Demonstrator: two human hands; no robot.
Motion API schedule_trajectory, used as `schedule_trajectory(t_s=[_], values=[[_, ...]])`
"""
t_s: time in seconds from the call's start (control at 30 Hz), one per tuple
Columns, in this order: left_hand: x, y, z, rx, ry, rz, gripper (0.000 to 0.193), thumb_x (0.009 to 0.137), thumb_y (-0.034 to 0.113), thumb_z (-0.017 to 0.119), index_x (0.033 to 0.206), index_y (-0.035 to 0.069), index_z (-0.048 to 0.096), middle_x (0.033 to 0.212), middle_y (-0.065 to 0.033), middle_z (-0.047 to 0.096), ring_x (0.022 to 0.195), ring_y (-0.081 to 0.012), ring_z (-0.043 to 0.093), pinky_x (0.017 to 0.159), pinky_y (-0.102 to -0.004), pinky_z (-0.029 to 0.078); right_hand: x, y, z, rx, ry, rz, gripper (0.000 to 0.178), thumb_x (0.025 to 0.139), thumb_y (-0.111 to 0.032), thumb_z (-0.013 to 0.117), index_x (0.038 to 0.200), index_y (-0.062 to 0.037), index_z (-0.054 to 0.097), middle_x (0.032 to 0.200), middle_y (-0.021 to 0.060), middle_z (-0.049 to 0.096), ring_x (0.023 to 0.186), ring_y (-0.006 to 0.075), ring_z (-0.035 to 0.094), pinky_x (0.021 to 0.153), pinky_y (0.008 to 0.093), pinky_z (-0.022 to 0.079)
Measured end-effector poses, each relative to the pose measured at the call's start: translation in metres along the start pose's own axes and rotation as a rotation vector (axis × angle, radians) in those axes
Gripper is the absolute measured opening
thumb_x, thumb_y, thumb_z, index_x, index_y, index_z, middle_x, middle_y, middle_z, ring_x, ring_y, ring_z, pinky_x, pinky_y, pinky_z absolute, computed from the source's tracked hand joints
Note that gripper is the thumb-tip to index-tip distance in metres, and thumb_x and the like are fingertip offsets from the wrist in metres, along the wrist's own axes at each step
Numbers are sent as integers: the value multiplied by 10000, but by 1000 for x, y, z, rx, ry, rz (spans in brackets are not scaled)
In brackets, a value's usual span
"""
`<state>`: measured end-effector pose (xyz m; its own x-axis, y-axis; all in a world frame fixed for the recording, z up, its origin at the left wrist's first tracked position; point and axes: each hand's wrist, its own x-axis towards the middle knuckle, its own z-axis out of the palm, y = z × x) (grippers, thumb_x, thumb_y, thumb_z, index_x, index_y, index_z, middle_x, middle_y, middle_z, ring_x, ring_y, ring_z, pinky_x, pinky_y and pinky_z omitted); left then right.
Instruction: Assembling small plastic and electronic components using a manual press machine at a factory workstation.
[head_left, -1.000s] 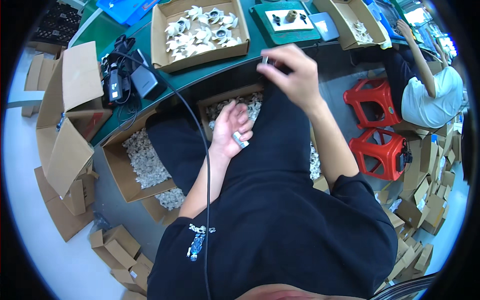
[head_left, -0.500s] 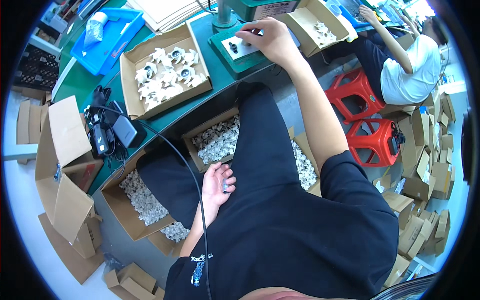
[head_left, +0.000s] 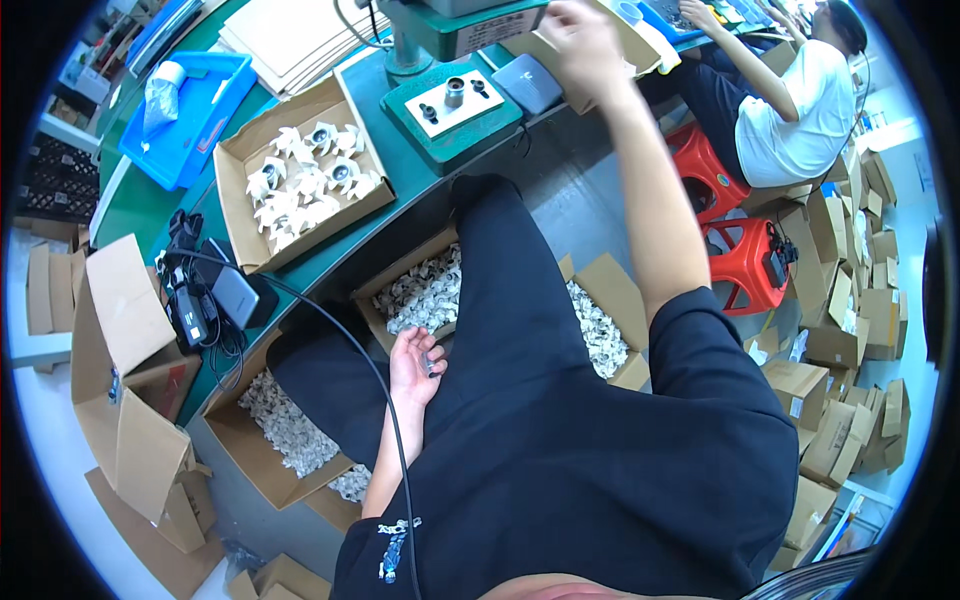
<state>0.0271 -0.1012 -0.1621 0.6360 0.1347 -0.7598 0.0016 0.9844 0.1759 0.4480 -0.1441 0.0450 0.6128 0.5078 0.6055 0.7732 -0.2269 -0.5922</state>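
My left hand (head_left: pixel 410 368) rests palm up above my lap, its fingers curled around a small metal part (head_left: pixel 430 365); whether it holds more I cannot make out. Raised to the right of the green press head (head_left: pixel 480 30), my right hand (head_left: pixel 582 42) is smeared by motion, and its fingers cannot be read. Below the head, a white plate (head_left: pixel 440 118) lies on the green press base (head_left: pixel 432 150). A short metal cylinder (head_left: pixel 455 92) stands upright on the plate between two dark bolts. Left of the press, a cardboard tray (head_left: pixel 237 160) holds several white bladed impellers (head_left: pixel 300 205).
Under the bench, cartons of small whitish parts (head_left: pixel 285 425) surround my legs. A black cable (head_left: pixel 345 320) crosses my left arm. A blue tray (head_left: pixel 215 115) and a power bank (head_left: pixel 240 290) lie on the bench. Red stools (head_left: pixel 745 265) and a seated co-worker (head_left: pixel 795 135) are at right.
My right hand has left the metal cylinder on the plate and moved up and right beside the press head. My left hand stays curled above my lap. The view has shifted slightly.
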Motion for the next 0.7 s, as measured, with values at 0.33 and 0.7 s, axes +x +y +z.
schedule_trajectory(t_s=[0.33,0.7], values=[[2,-1,-8,6,3,57,166,916,289,545,852,138,562,705,23,532,586,-125,448,484,-257,319,37,75,-47,-1129,-583,261,401,802,-437,674,977,-79,724,934,154,717,854,259,703,768,356,553],[2,1,-6,17,16,49,187,909,301,554,845,126,557,703,25,518,583,-115,433,470,-243,313,41,98,-48,-505,-307,183,399,841,-444,627,840,-46,657,752,111,679,697,186,665,640,326,510]])
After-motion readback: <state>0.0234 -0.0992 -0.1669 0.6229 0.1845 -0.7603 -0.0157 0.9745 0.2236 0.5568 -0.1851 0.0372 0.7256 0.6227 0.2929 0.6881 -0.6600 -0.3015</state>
